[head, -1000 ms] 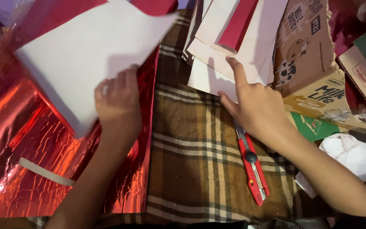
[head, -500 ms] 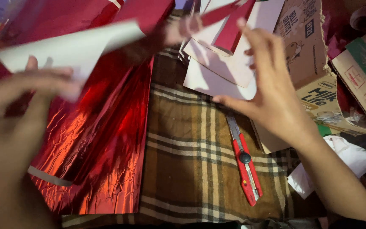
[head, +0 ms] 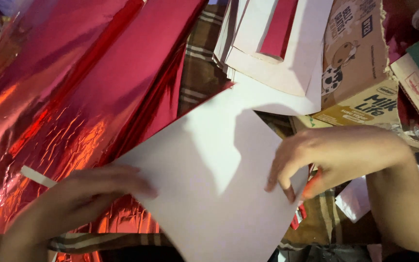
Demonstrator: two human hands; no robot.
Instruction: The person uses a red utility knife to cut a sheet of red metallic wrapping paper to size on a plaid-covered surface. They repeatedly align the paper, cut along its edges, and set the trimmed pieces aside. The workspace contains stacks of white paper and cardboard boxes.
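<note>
A large white sheet of card (head: 209,179) lies tilted across the middle, over the plaid cloth and part of the red foil. My left hand (head: 81,194) rests on its left edge, fingers laid over the corner. My right hand (head: 335,155) grips the sheet's right edge, fingertips pressed on top and thumb tucked beneath. A small part of the red utility knife (head: 298,218) shows just under that edge, below my right hand.
Shiny red foil sheets (head: 73,106) cover the left half. A stack of white and red card pieces (head: 277,43) lies at the top middle. Brown cardboard cartons (head: 360,73) sit at the upper right. The plaid cloth (head: 197,73) shows between them.
The white sheet has come down from the upper left to the middle, now lying over the knife. Both hands have moved onto its edges.
</note>
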